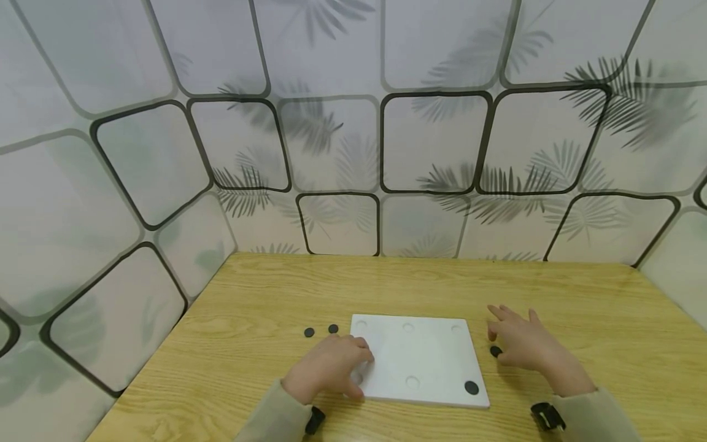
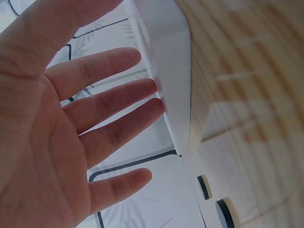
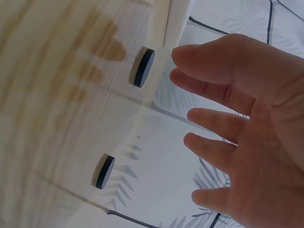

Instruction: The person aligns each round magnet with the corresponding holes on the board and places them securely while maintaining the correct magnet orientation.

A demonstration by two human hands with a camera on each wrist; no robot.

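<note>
A white board (image 1: 420, 359) with several shallow round recesses lies on the table; a black disc (image 1: 472, 388) sits at its near right corner. My left hand (image 1: 330, 365) is over the board's left edge, and its spread fingers (image 2: 135, 118) appear to touch the white surface. To the right of the board, my right hand (image 1: 527, 344) hovers with loosely extended fingers and holds nothing. Just below its thumb is a black disc (image 1: 496, 351). The right wrist view shows two discs on the table, an upper disc (image 3: 144, 68) and a lower disc (image 3: 105, 172).
Two more black discs lie left of the board, one farther left (image 1: 309, 332) and one nearer the board's corner (image 1: 333, 328). The wooden table (image 1: 265, 288) meets a patterned curtain-like backdrop (image 1: 337, 147) at the back and left.
</note>
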